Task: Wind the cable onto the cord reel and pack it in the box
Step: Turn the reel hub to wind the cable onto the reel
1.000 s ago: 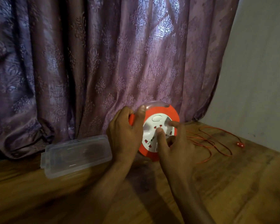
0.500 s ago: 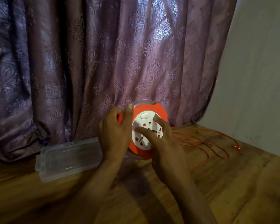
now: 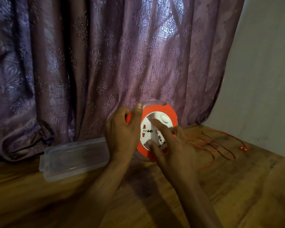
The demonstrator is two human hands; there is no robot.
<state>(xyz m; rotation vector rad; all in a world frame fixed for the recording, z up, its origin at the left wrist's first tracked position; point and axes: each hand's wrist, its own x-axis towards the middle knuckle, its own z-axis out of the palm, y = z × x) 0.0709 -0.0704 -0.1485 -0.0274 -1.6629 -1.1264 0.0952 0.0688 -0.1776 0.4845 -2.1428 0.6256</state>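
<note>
I see orange cord reel (image 3: 156, 116) upright on wooden table (image 3: 237, 186), against purple curtain (image 3: 89, 63); my left hand (image 3: 122, 134) grips its rim, thumb on top; my right hand (image 3: 174, 148) spread, 2 fingertips (image 3: 149, 143) pressing white socket face (image 3: 152, 132); orange cable (image 3: 211, 143) loose at right, plug (image 3: 243, 149) at its end; clear plastic box (image 3: 74, 157) closed at left

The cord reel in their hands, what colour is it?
The cord reel is orange with a white socket face, seen in the head view.
</note>
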